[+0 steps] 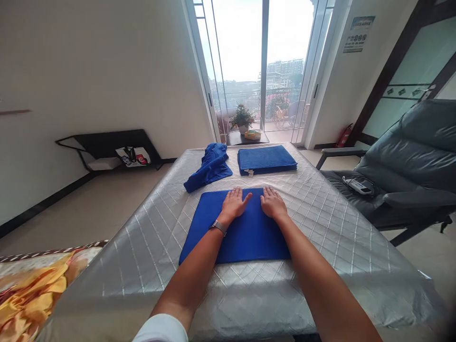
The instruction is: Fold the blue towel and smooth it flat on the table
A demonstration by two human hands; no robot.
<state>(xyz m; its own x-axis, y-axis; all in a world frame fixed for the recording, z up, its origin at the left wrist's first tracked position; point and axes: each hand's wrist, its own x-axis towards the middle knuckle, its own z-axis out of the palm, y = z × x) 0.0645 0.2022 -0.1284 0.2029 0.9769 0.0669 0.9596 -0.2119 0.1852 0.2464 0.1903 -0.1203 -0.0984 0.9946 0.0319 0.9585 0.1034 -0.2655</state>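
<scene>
A blue towel (249, 237) lies flat, its edges straight, on the silver quilted table cover (149, 247). My left hand (235, 203) rests palm down near the towel's far edge, fingers together and stretched out, thumb apart. Beside it, my right hand (273, 202) presses flat on the same far edge, toward the right corner. Neither hand grips anything. Beyond them sits a neat stack of folded blue towels (267, 159) with a white tag at its front. A crumpled blue towel (212, 166) lies loosely to the left of that stack.
A dark armchair (402, 156) with a white power strip (359, 186) on its seat stands at the right. Behind the table is a small stand with a potted plant (242, 118). Patterned yellow bedding (39, 289) lies at lower left. A black folding frame (110, 145) leans by the wall.
</scene>
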